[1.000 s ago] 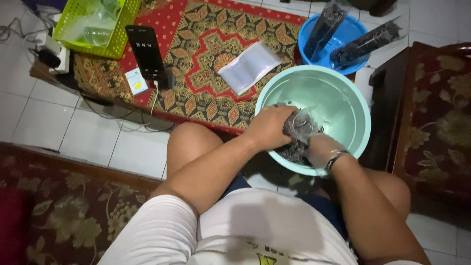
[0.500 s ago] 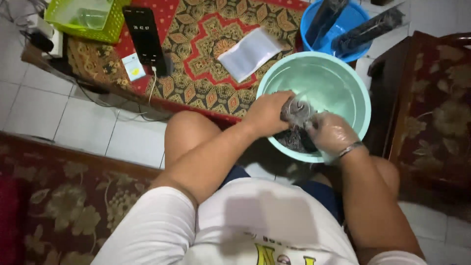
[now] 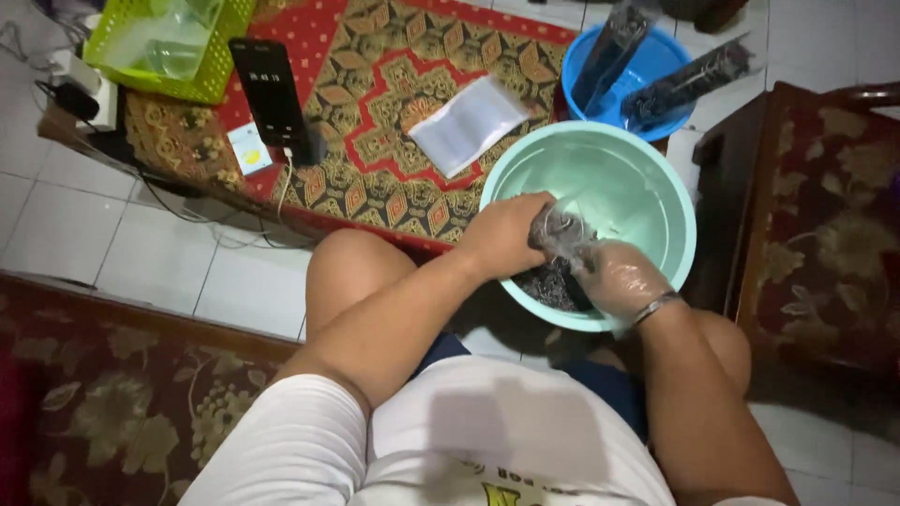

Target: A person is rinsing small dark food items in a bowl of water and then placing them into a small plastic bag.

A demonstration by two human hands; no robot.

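A pale green basin [image 3: 656, 192] stands on the floor between my knees, with a heap of small dark bits [image 3: 553, 286] at its near side. My left hand [image 3: 502, 234] grips the mouth of a small clear plastic bag [image 3: 561, 230] over that heap. My right hand [image 3: 619, 276], covered by a thin clear plastic glove, is closed next to the bag's opening and seems to hold some of the dark bits; a metal bracelet sits on that wrist.
A blue basin [image 3: 656, 70] with long filled clear bags stands beyond the green one. On the patterned red rug [image 3: 375, 112] lie a stack of clear bags [image 3: 469, 122], a black phone [image 3: 272, 94] on a cable and a green basket [image 3: 159, 47]. Upholstered seats flank me.
My right hand has shifted from the basin's near rim to a spot beside the bag, a little higher. My left hand stays on the bag. The camera has moved slightly.
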